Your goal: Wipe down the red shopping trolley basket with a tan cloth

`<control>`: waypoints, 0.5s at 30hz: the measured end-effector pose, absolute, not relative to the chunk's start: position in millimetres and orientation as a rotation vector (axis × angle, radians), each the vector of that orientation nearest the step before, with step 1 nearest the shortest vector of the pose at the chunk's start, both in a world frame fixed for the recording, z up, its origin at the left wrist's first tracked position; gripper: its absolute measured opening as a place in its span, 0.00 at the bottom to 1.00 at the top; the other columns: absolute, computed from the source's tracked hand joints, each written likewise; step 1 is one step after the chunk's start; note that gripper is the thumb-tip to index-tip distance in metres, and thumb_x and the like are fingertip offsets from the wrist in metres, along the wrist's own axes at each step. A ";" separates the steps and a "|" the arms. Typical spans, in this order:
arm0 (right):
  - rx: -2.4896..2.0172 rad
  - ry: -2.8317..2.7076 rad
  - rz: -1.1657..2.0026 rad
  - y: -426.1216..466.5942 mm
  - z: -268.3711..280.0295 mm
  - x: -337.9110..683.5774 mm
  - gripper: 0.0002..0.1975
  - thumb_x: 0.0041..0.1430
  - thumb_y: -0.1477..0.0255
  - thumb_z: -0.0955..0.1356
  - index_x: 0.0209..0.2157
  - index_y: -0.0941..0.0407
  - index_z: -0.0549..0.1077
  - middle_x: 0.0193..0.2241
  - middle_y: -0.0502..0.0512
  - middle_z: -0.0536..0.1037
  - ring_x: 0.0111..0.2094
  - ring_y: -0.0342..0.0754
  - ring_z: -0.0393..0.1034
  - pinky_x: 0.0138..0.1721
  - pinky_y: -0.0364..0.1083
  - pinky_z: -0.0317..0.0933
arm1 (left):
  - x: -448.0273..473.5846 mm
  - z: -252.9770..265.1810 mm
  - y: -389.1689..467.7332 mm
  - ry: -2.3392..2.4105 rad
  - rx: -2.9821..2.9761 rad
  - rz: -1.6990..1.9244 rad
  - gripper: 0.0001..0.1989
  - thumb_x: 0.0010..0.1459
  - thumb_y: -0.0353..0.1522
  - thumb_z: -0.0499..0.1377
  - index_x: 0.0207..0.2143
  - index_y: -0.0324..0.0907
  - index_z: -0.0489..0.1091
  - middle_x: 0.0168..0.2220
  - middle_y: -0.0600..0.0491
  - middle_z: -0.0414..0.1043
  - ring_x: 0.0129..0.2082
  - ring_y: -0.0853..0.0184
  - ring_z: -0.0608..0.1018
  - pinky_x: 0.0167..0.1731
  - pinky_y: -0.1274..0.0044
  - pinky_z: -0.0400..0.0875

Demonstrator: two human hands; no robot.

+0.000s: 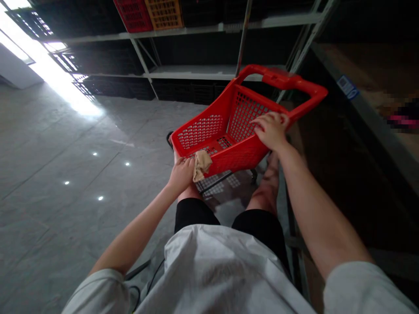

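A red plastic shopping cart [240, 159] with latticed walls stands before my legs, its basket bare inside as far as I can see. Its looped handle points to the upper right. My left hand [182, 175] is closed at the near left corner of the basket, with a crumpled beige cloth [203, 163] in its grip and the fingers against the rim. Near the handle end, my right hand [271, 132] curls over the near rim of the cart. Parts of the fingers of both hands are hidden.
Metal shelving [196, 75] with dark crates runs behind the cart; a red crate [134, 15] and a yellow crate [164, 13] sit on an upper shelf. A dark ledge [330, 72] with a blue label [348, 87] borders the right. Grey floor [81, 165] stretches left.
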State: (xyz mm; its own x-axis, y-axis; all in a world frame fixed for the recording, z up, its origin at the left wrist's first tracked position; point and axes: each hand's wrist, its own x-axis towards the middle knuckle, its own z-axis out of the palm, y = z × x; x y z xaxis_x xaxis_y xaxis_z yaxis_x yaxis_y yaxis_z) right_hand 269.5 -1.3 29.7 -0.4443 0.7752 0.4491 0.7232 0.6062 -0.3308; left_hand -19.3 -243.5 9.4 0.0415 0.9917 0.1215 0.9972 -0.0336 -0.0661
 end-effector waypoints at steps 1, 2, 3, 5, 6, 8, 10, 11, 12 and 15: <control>-1.112 -2.344 0.212 -18.0 24.3 249.6 0.18 0.76 0.68 0.62 0.49 0.52 0.85 0.54 0.60 0.85 0.60 0.63 0.69 0.62 0.65 0.52 | -10.6 8.8 -239.1 -2.151 -2.111 -0.064 0.15 0.70 0.26 0.52 0.50 0.38 0.77 0.44 0.40 0.82 0.46 0.52 0.84 0.57 0.63 0.74; -1.050 -2.424 0.321 -36.7 18.4 228.6 0.19 0.76 0.69 0.61 0.50 0.51 0.84 0.52 0.59 0.86 0.58 0.60 0.72 0.63 0.64 0.52 | 0.4 8.8 -233.3 -2.210 -2.053 -0.062 0.15 0.70 0.25 0.52 0.50 0.37 0.77 0.44 0.39 0.82 0.45 0.52 0.84 0.54 0.63 0.75; -1.028 -2.448 0.407 -55.6 12.5 208.2 0.20 0.77 0.68 0.59 0.51 0.50 0.84 0.51 0.58 0.87 0.56 0.58 0.73 0.63 0.63 0.51 | 13.2 9.6 -226.7 -2.257 -2.010 -0.058 0.15 0.70 0.25 0.51 0.50 0.35 0.77 0.44 0.37 0.82 0.45 0.52 0.85 0.51 0.64 0.76; -1.051 -2.362 0.545 -88.5 3.0 174.6 0.23 0.80 0.66 0.56 0.52 0.47 0.82 0.50 0.54 0.87 0.54 0.55 0.76 0.67 0.63 0.47 | 41.2 11.8 -212.0 -2.321 -1.977 -0.053 0.16 0.70 0.25 0.50 0.51 0.32 0.76 0.43 0.35 0.82 0.44 0.51 0.85 0.47 0.64 0.76; -1.074 -2.291 0.615 -99.7 -0.1 163.8 0.25 0.80 0.64 0.54 0.54 0.47 0.82 0.49 0.53 0.88 0.54 0.53 0.77 0.67 0.62 0.47 | 55.1 12.5 -204.7 -2.338 -1.995 -0.056 0.15 0.70 0.25 0.51 0.50 0.31 0.76 0.43 0.34 0.82 0.44 0.50 0.85 0.46 0.64 0.76; -1.087 -2.144 0.757 -108.2 -4.1 157.6 0.29 0.81 0.60 0.50 0.56 0.47 0.80 0.47 0.52 0.88 0.50 0.52 0.79 0.66 0.60 0.51 | 80.0 11.4 -191.9 -2.336 -2.078 -0.078 0.14 0.71 0.26 0.53 0.49 0.32 0.77 0.43 0.35 0.82 0.44 0.51 0.86 0.46 0.64 0.76; -1.056 -2.004 0.890 -99.5 -7.1 171.4 0.34 0.81 0.55 0.47 0.57 0.48 0.79 0.46 0.54 0.87 0.46 0.51 0.81 0.61 0.56 0.61 | 98.3 6.8 -183.7 -2.276 -2.192 -0.102 0.13 0.71 0.27 0.54 0.49 0.33 0.77 0.44 0.36 0.83 0.44 0.52 0.86 0.46 0.65 0.75; -1.034 -1.944 0.948 -90.8 -8.5 184.2 0.36 0.80 0.52 0.46 0.58 0.49 0.79 0.45 0.56 0.87 0.45 0.52 0.81 0.56 0.55 0.65 | 104.0 3.6 -181.8 -2.217 -2.263 -0.121 0.13 0.72 0.27 0.54 0.50 0.34 0.77 0.45 0.37 0.83 0.44 0.53 0.86 0.47 0.65 0.75; -1.015 -1.901 0.996 -80.8 -9.8 199.4 0.38 0.79 0.50 0.45 0.57 0.50 0.78 0.45 0.57 0.87 0.44 0.52 0.81 0.53 0.54 0.68 | 107.4 0.1 -181.1 -2.140 -2.332 -0.144 0.13 0.73 0.28 0.54 0.52 0.35 0.76 0.46 0.37 0.83 0.44 0.54 0.86 0.48 0.65 0.75; -1.003 -1.955 0.999 -53.1 -11.6 246.1 0.41 0.76 0.42 0.47 0.52 0.51 0.81 0.43 0.60 0.86 0.44 0.55 0.81 0.51 0.55 0.72 | 101.9 -8.5 -182.1 -1.848 -2.503 -0.221 0.16 0.75 0.29 0.52 0.58 0.37 0.74 0.52 0.39 0.82 0.48 0.55 0.85 0.56 0.63 0.72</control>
